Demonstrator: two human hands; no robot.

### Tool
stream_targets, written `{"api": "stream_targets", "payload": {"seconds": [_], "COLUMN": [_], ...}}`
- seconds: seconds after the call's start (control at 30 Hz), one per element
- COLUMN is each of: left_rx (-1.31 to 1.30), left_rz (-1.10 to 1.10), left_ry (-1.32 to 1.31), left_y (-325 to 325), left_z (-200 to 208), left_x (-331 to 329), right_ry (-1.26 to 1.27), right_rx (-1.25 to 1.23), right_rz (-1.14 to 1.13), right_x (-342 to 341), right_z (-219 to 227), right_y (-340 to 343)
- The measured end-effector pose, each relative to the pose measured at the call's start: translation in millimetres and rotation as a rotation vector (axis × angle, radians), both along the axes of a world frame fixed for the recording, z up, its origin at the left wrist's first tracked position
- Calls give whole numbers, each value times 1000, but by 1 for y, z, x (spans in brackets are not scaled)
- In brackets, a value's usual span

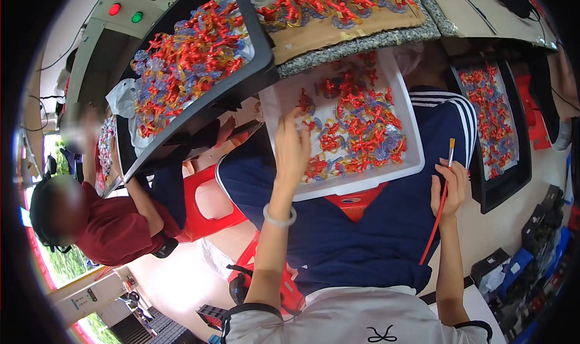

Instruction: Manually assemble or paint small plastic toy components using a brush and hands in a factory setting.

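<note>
A white plastic tray (403, 96) rests on my lap, holding many small red figurines (356, 111) with translucent blue and yellow parts. My left hand (292, 147) reaches over its left side. The fingers are bent and close together, pinching a red figurine (306, 101) at the fingertips; the exact grip is partly blurred. To the right of the tray, my right hand (452, 187) grips a thin paintbrush (441, 206) with a red handle. Its tan bristles point up and away from me, apart from the figurines.
A large black tray (205, 99) heaped with figurines stands at the upper left. More lie on a cardboard sheet (326, 39) on the bench ahead. Another black tray (524, 144) sits to the right. At left, a person in a dark red shirt (121, 229) works near a red stool (202, 208).
</note>
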State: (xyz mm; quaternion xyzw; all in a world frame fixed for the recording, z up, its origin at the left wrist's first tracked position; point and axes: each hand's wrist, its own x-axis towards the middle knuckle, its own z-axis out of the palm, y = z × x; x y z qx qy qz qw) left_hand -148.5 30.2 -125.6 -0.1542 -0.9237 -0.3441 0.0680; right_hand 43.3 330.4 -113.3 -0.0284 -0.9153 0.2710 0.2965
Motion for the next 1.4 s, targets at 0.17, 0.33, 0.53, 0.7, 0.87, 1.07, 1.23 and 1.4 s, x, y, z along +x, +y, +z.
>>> {"api": "stream_targets", "payload": {"seconds": [0.17, 0.33, 0.53, 0.7, 0.87, 1.07, 1.23, 1.4], "left_rx": [-64, -269, -108, -346, -549, -407, -258, -154], "left_rz": [37, -223, -431, -349, -418, -288, -229, -115], "left_ry": [27, 331, 116, 321, 469, -341, -369, -223], "left_y": [8, 77, 184, 178, 133, 52, 15, 21], "left_z": [-60, -72, -92, -138, -96, -37, -19, -14], "left_x": [-55, -132, -193, -226, -190, -130, -61, 0], "right_ry": [-11, 9, 21, 60, 91, 121, 94, 54], "right_rx": [6, -17, -47, -103, -142, -178, -150, -543], "right_rz": [-8, 7, -9, 22, 2, 28, 41, 210], "right_x": [3, -2, -1, -7, -2, 3, 3, -12], "right_z": [1, 2, -3, -1, -2, -7, -3, 10], "right_y": [5, 4, 10, 12, 22, 25, 23, 23]}}
